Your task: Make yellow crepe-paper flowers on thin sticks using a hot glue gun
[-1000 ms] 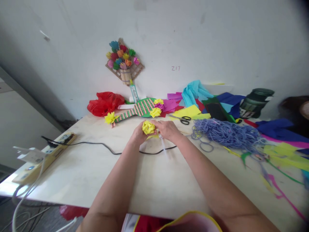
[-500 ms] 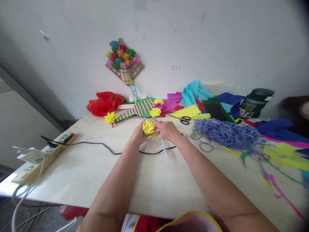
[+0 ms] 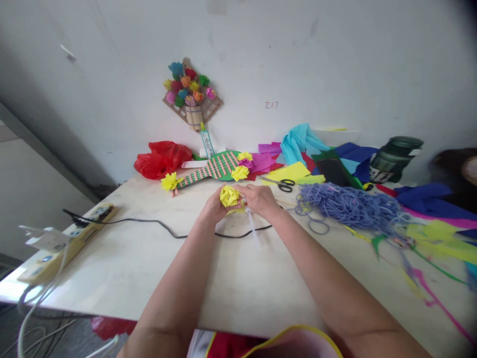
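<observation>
My left hand (image 3: 215, 206) is closed around a yellow crepe-paper flower (image 3: 229, 196) above the middle of the table. Pressed close to the flower's right side, my right hand (image 3: 260, 200) grips what looks like a hot glue gun, its body mostly hidden by the fingers. A clear glue stick (image 3: 252, 226) slants down below that hand. Just behind both hands lies a green lute-shaped craft (image 3: 223, 166) with pink strips, decorated with yellow and magenta paper flowers. Black-handled scissors (image 3: 285, 185) rest to its right.
A black cord (image 3: 149, 220) crosses the table from a power strip (image 3: 74, 238) at left. Purple-blue cord (image 3: 346, 206) lies heaped at right, near coloured paper and a dark green jar (image 3: 395, 159). Behind are a red plastic bag (image 3: 163, 160) and a glue tube (image 3: 206, 141).
</observation>
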`<action>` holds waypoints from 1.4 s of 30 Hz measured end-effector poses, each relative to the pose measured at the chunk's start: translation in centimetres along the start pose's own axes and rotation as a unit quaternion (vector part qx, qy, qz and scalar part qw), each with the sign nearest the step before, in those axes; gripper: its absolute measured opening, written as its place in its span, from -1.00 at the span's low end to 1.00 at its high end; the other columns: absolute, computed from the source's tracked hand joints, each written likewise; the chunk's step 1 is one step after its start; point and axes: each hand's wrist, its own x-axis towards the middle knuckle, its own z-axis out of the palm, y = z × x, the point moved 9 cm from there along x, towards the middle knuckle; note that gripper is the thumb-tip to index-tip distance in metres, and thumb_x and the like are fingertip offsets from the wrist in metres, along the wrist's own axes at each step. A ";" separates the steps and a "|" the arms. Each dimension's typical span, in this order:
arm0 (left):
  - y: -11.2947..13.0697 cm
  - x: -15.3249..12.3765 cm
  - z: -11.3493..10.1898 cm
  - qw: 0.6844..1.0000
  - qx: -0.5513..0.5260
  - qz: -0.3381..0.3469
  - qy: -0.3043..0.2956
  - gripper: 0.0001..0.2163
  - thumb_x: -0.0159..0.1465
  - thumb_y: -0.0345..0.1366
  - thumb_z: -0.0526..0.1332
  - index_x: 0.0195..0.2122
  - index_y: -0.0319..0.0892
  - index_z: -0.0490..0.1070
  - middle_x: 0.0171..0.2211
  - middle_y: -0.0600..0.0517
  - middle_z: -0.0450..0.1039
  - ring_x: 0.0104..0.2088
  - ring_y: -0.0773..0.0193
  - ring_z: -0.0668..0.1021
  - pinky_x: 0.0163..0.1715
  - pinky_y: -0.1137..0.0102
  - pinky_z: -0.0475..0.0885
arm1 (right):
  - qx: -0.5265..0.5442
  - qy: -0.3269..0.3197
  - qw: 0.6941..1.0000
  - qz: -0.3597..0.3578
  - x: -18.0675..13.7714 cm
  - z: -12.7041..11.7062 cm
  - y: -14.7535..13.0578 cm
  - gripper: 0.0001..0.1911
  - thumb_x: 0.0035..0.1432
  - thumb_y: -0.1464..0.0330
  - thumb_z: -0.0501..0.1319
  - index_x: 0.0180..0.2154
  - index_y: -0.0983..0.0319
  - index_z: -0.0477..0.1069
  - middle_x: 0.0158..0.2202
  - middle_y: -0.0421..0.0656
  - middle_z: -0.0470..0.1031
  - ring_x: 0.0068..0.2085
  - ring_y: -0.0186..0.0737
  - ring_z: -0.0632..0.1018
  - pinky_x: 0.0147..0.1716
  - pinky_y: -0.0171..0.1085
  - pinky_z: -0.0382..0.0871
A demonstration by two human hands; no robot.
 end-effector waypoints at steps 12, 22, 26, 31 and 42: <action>0.9 0.3 -0.6 0.999 -0.001 0.050 0.013 -0.65 0.27 -0.11 0.04 -0.22 -0.28 0.47 -0.39 -0.10 0.54 -0.42 0.17 0.59 -0.35 0.25 0.51 | -0.028 -0.036 0.999 -0.016 -0.1 0.3 -0.2 -0.44 0.21 0.45 -0.09 0.23 0.03 0.17 -0.25 -0.10 0.55 -0.33 -0.19 0.49 -0.40 -0.29 0.14; 5.1 -0.5 -2.4 0.956 0.065 0.272 0.086 -0.85 -0.06 -0.33 0.29 -0.46 -0.17 0.35 -0.30 0.01 0.57 -0.36 0.30 0.56 -0.45 0.48 0.32 | -0.043 -0.042 0.998 0.011 -0.1 0.2 0.2 -0.41 0.19 0.48 -0.08 0.24 0.06 0.15 -0.25 -0.08 0.54 -0.32 -0.18 0.50 -0.41 -0.28 0.15; 5.2 -0.8 -2.2 0.952 0.092 0.274 0.099 -0.83 -0.08 -0.34 0.28 -0.45 -0.16 0.33 -0.23 0.02 0.56 -0.39 0.35 0.53 -0.45 0.50 0.30 | -0.047 -0.029 0.998 0.012 -0.1 -0.1 0.3 -0.43 0.22 0.47 -0.08 0.24 0.08 0.16 -0.25 -0.07 0.53 -0.31 -0.18 0.49 -0.43 -0.28 0.11; 4.9 -0.8 -1.9 0.951 0.126 0.268 0.088 -0.82 -0.07 -0.32 0.28 -0.42 -0.17 0.35 -0.26 -0.01 0.56 -0.45 0.37 0.49 -0.44 0.47 0.33 | -0.045 -0.031 0.998 0.006 -0.2 0.1 0.2 -0.45 0.23 0.47 -0.10 0.22 0.08 0.19 -0.25 -0.06 0.53 -0.33 -0.19 0.48 -0.42 -0.28 0.10; 5.1 -0.9 -1.9 0.948 0.142 0.271 0.089 -0.86 -0.10 -0.38 0.27 -0.49 -0.19 0.35 -0.26 -0.02 0.57 -0.52 0.41 0.43 -0.58 0.53 0.21 | -0.044 -0.036 0.998 -0.006 -0.1 0.1 0.1 -0.45 0.22 0.46 -0.09 0.21 0.07 0.21 -0.25 -0.08 0.53 -0.33 -0.16 0.49 -0.43 -0.27 0.11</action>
